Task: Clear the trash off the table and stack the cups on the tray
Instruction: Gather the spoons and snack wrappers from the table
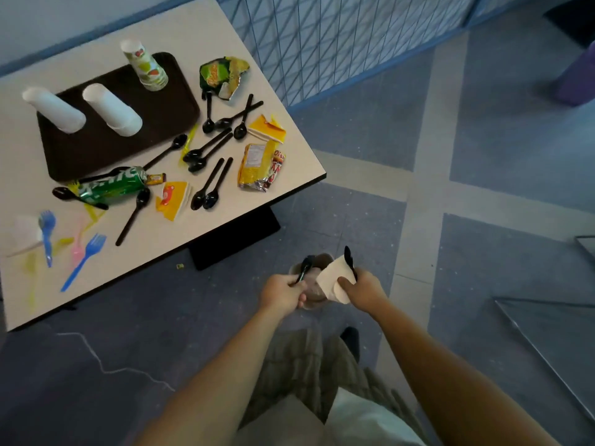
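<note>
Both hands are off the table, above a small lined bin [314, 302] on the floor. My left hand [283, 294] grips a black plastic spoon [305, 268] over it. My right hand [362, 289] holds a crumpled napkin [333, 278] together with a second black spoon [349, 260]. On the table [302, 159] a dark brown tray [106, 146] carries two white cup stacks [111, 109] and one printed cup stack [146, 64], all upside down. Several black spoons [206, 149], snack wrappers [260, 165] and a green soda can [111, 188] lie on the tabletop.
Blue forks [85, 257], a pink fork, yellow scraps and a white napkin [24, 233] lie at the table's near left. A blue wire fence [338, 37] stands behind the table. My legs and one shoe [351, 341] are below the bin. A metal frame [547, 342] lies on the floor at right.
</note>
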